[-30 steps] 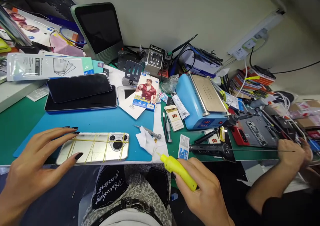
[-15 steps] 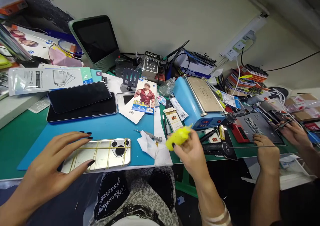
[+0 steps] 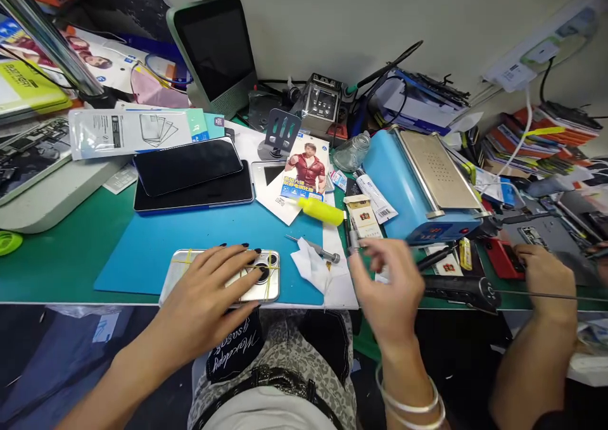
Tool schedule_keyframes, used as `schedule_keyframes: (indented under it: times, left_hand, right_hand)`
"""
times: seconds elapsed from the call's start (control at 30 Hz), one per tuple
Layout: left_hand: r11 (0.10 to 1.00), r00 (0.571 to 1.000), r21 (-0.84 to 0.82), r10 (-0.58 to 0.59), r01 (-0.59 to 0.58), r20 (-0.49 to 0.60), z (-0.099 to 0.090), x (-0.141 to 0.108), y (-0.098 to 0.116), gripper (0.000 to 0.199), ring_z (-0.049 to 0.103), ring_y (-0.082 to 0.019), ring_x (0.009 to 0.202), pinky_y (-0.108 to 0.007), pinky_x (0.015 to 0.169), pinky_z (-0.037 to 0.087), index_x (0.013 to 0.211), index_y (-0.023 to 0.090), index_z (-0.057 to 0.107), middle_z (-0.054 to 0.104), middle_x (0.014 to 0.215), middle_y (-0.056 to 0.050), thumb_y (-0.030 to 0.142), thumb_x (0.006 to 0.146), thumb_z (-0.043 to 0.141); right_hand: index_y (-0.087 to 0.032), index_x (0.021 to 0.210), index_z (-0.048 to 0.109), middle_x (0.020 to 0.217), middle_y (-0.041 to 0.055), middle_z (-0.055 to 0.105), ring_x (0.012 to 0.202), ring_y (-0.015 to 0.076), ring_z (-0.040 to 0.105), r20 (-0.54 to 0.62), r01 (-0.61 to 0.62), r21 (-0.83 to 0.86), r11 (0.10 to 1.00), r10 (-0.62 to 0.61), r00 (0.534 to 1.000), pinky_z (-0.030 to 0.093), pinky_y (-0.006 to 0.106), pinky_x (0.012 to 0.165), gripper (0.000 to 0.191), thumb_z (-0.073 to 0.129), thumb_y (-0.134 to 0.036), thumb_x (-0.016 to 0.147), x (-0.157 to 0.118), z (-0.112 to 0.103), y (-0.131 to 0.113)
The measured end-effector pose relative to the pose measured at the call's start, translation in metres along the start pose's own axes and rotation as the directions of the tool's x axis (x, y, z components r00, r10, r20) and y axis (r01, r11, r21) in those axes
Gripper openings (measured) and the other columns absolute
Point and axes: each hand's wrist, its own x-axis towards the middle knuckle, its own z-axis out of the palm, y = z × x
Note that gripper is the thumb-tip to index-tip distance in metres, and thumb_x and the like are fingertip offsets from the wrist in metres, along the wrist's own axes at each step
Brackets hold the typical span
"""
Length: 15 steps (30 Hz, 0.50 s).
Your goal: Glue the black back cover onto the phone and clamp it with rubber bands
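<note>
My left hand [image 3: 209,284] lies flat over a silver phone [image 3: 178,266], its fingers stretched across the back beside the round camera lenses. Thin yellow rubber bands wrap the phone, which rests face down at the front of the blue mat [image 3: 137,252]. My right hand [image 3: 389,284] is slightly blurred, with nothing visible in it; thumb and bent forefinger stand apart near a pen-like tool [image 3: 353,240]. A yellow squeeze bottle [image 3: 323,211] lies on its side beyond that hand. Between my hands are a screwdriver [image 3: 323,252] and a crumpled white tissue [image 3: 308,265].
Two dark-screened devices, the upper one a tablet or phone [image 3: 190,166], are stacked at the back left. A blue heating-plate machine [image 3: 399,189] stands to the right, near a cigarette pack [image 3: 363,218]. Another person's hand [image 3: 546,275] is at the far right.
My right hand has let go of the yellow bottle, which now lies on the table. My left hand has come down onto the phone. The view has shifted left.
</note>
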Motion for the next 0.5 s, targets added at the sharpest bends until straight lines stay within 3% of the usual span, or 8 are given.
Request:
schedule_keyframes:
  times: [0.07,0.13,0.27,0.4,0.5]
  left_hand:
    - [0.998,0.995,-0.012,0.06,-0.06,0.078,0.0,0.007,-0.002,0.031,0.051,-0.032,0.124,-0.05,0.098,0.045,0.12,0.023,0.059,0.059,0.134,-0.009,0.032,0.09,0.058]
    - [0.994,0.988,0.001,0.107,-0.108,0.115,0.001,0.011,-0.005,0.034,0.052,-0.033,0.122,-0.05,0.094,0.047,0.121,0.023,0.057,0.059,0.134,-0.01,0.033,0.089,0.059]
    - [0.987,0.977,0.006,0.161,-0.163,0.143,0.002,0.016,-0.013,0.034,0.053,-0.032,0.119,-0.049,0.091,0.048,0.121,0.024,0.057,0.059,0.132,-0.01,0.031,0.087,0.06]
    - [0.973,0.945,-0.075,0.231,-0.22,0.23,-0.007,0.014,-0.026,0.036,0.052,-0.031,0.119,-0.048,0.09,0.047,0.123,0.025,0.055,0.058,0.132,-0.009,0.032,0.087,0.06]
    - [0.962,0.927,-0.104,0.27,-0.251,0.26,-0.015,0.01,-0.032,0.038,0.05,-0.029,0.123,-0.046,0.093,0.046,0.127,0.026,0.053,0.056,0.135,-0.009,0.03,0.089,0.058]
  right_hand:
    - [-0.018,0.097,0.063,0.09,0.007,0.065,0.08,0.0199,0.062,0.238,0.061,0.036,0.998,-0.068,0.969,0.051,0.032,0.071,0.012,0.058,-0.016,0.086,-0.013,0.003,-0.013]
    - [-0.016,0.104,0.063,0.096,0.0103,0.067,0.089,0.0242,0.064,0.352,0.069,0.027,0.997,-0.074,0.933,0.052,0.036,0.076,0.019,0.056,-0.015,0.086,-0.021,0.013,-0.019]
    - [-0.014,0.099,0.064,0.086,0.0094,0.068,0.081,0.0232,0.064,0.344,0.038,-0.001,0.999,-0.036,0.938,0.05,0.035,0.072,0.02,0.049,-0.008,0.087,-0.024,0.031,-0.019]
    - [-0.015,0.093,0.063,0.083,0.0078,0.066,0.077,0.0209,0.063,0.332,0.006,0.018,1.0,-0.012,0.943,0.048,0.031,0.068,0.018,0.05,-0.006,0.084,-0.026,0.027,-0.018]
    - [-0.015,0.093,0.063,0.088,0.009,0.066,0.08,0.0225,0.062,0.342,-0.018,0.028,0.999,0.007,0.94,0.048,0.033,0.07,0.01,0.058,-0.014,0.085,-0.029,0.022,-0.021]
